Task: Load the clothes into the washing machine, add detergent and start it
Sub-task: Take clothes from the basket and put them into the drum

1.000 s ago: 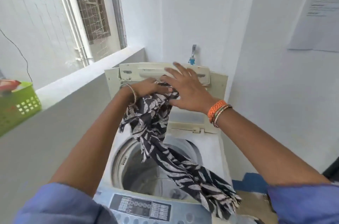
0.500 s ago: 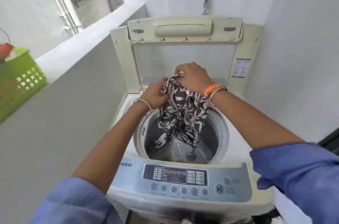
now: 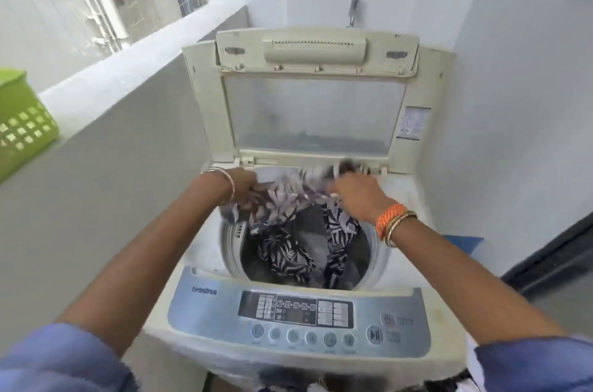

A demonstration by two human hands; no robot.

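Both hands are working over the washing machine [image 3: 205, 266] opening. Left hand [image 3: 242, 184] is gripping one end of the patterned garment [image 3: 288, 231] at the far-left edge of the drum [image 3: 359, 260] mouth, fingers curled into the cloth. Right hand [image 3: 356, 196] is gripping the other bunched end at the far-right edge of the mouth, knuckles up; motion blur is hiding the fingertips. Garment, dark with pale leaf print, is stretching between the two hands and hanging down in two folds inside the drum. Lid [image 3: 314, 90] is standing upright behind the drum opening. Control panel [image 3: 298, 324] is sitting on the near side of the drum opening, untouched. Green basket [image 3: 22, 122] is resting on the ledge [image 3: 128, 70] well to the left of the machine. Tap [image 3: 353, 11] is showing on the wall behind the lid. Blue sleeves are covering both upper arms.
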